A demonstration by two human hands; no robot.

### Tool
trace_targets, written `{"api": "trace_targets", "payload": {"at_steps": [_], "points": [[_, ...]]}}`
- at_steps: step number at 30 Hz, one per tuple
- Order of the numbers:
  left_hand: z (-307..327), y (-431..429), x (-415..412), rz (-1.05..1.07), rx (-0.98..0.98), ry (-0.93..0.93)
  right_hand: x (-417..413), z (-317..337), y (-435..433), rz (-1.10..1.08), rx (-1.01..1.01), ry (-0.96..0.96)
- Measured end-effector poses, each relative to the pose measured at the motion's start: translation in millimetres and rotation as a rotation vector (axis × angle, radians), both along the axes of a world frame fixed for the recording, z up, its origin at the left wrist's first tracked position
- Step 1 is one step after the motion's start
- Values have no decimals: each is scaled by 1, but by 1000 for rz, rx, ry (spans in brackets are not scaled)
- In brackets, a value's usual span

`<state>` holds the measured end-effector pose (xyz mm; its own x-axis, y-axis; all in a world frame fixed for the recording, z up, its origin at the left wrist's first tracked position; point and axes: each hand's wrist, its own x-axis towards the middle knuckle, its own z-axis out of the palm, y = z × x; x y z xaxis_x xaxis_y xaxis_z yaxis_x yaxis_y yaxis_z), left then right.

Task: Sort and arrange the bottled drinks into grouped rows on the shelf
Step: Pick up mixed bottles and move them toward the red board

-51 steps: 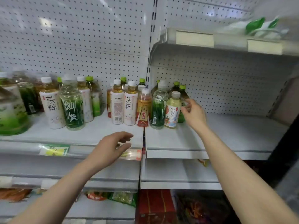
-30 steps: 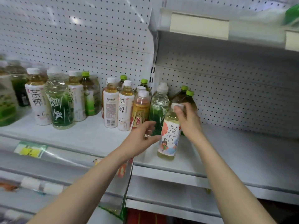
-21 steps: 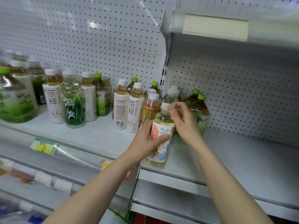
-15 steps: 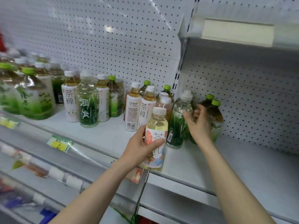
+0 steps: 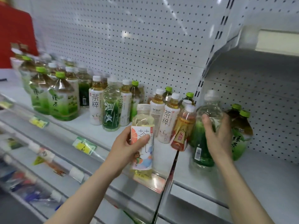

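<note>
Pale bottle [image 5: 142,120] upright (cap up), left hand [image 5: 125,151] gripping; right hand [image 5: 217,139] clasping green bottle [image 5: 201,156]

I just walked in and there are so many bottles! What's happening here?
A person is sorting drinks on a shop shelf. Their left hand holds a pale yellow tea bottle with an orange picture on its label, lifted in front of the shelf edge. Their right hand wraps around a clear bottle with green inside, on the right part of the shelf. Many other bottles stand in loose groups to the left.
</note>
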<state>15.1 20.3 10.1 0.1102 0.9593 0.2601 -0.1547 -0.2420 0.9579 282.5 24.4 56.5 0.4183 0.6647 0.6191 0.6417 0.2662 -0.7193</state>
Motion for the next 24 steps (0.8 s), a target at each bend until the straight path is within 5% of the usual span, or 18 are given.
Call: {"api": "trace_targets", "payload": {"at_steps": [12,24], "points": [[-2,38,-156,-33,-11,-58,-178,-5,15,203,-166,267],[-19,78,-303,-2,-83,-19,-330,-23,54,309,-87,281]]}}
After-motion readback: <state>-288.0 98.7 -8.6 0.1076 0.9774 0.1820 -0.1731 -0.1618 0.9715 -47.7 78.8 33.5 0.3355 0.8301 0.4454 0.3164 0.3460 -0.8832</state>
